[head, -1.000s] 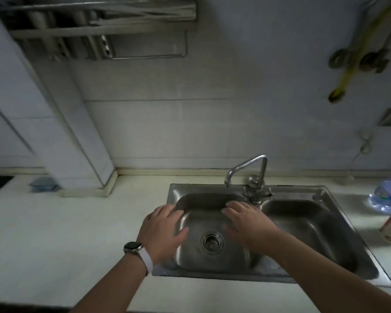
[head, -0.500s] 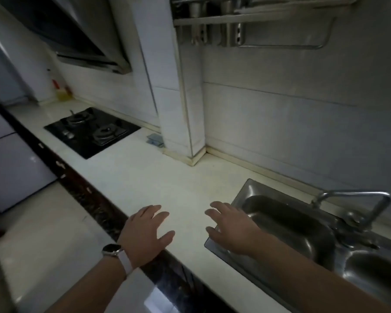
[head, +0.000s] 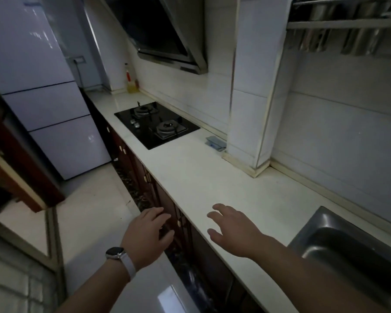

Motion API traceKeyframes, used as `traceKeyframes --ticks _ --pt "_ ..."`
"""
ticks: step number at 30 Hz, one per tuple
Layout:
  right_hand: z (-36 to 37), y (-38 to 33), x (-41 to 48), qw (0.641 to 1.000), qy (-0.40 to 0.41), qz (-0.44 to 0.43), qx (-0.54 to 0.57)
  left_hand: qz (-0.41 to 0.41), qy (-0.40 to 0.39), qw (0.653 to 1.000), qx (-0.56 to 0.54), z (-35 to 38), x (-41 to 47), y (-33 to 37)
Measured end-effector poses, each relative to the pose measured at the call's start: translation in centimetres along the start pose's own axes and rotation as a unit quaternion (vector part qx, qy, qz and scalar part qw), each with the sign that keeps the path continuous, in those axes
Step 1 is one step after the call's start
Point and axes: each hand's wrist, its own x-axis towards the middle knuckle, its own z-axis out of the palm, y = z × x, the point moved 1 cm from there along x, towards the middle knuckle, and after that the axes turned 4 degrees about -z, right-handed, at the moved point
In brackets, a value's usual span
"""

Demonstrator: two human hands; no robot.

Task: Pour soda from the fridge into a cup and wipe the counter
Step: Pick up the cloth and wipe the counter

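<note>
Both empty, left hand [head: 148, 236] relaxed, right hand [head: 233, 231] splayed over counter [head: 212, 172]

- Looked like a home kitchen.
- Held a fridge [head: 43, 105] far left, a gas hob [head: 156, 126] under a range hood [head: 165, 35].
- Kept a steel sink [head: 348, 245] near right.

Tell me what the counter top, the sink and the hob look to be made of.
Counter top: probably pale stone or a composite; smooth, with a dull sheen. Sink: stainless steel, judging by its grey metallic wall and soft streaked highlights. Hob: likely black glass, flat and glossy; enamelled steel is possible.
</note>
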Motion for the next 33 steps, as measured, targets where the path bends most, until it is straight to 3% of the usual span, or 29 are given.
traceKeyframes --ticks 13,24,33 --pt "1.9 -8.6 15.9 0.998 -0.035 0.053 0.003 0.011 0.01 0.999 -0.036 -1.1 8.3 -18.0" --pt "2.2 -4.7 22.2 0.993 -0.049 0.109 0.017 0.047 -0.022 0.997 -0.053 1.2 16.4 -20.6" --pt "2.9 1.1 32.3 0.989 -0.051 0.12 0.067 0.047 -0.057 0.996 -0.053 3.8 27.4 -23.0"
